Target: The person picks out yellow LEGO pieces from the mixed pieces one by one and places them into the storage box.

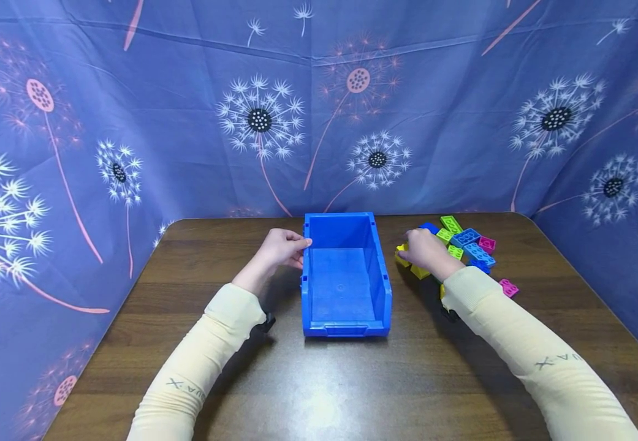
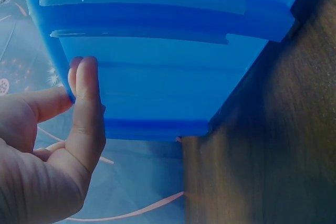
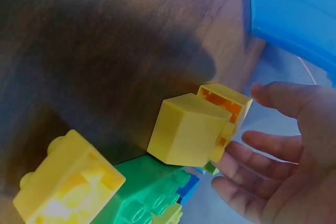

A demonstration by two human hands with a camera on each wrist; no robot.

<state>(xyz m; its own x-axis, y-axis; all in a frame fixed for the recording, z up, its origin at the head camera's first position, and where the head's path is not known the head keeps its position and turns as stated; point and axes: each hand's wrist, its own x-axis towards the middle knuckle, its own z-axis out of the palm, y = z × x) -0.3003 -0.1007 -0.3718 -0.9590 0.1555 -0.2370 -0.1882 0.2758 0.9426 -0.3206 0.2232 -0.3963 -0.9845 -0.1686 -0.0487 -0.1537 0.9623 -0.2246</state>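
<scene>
A blue plastic bin [image 1: 343,288] stands mid-table with its low lip toward me. My left hand [image 1: 280,248] grips the upper left side wall, thumb at the rim and fingers along the outside, as the left wrist view also shows on the bin [image 2: 157,82]. To the bin's right, my right hand [image 1: 429,250] reaches down among toy building bricks. Close to its fingertips in the right wrist view are a yellow sloped brick [image 3: 189,129] and a yellow hollow brick [image 3: 239,97]; thumb and fingers are spread apart there. A green brick [image 3: 144,190] and another yellow brick [image 3: 68,182] lie nearby.
Beyond my right hand lie several loose bricks, among them a blue brick [image 1: 466,237], a lime brick [image 1: 451,224] and a pink brick [image 1: 508,288]. The wooden table [image 1: 186,343] ends at a blue dandelion-print cloth [image 1: 186,122] behind it.
</scene>
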